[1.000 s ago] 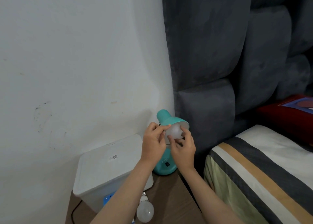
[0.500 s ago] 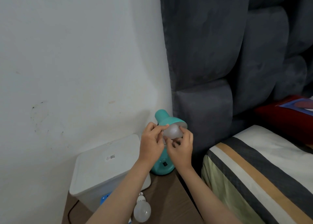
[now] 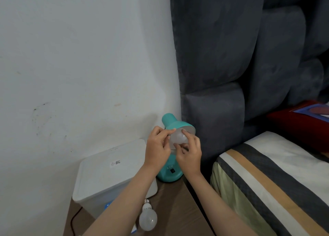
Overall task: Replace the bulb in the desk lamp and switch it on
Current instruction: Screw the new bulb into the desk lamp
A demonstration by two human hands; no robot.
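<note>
- Bulb at shade mouth — gripped by both hands, left hand at 9 o'clock, right hand at 4.
- Fingers repositioned since a second ago; threading judged underway — spare bulb untouched.

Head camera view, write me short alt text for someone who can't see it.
Two bare hands, the left hand and the right hand, grip a frosted bulb at the mouth of a teal desk lamp standing on a wooden bedside table. A second bulb lies on the table beside a white box. A striped bed is at right.
</note>
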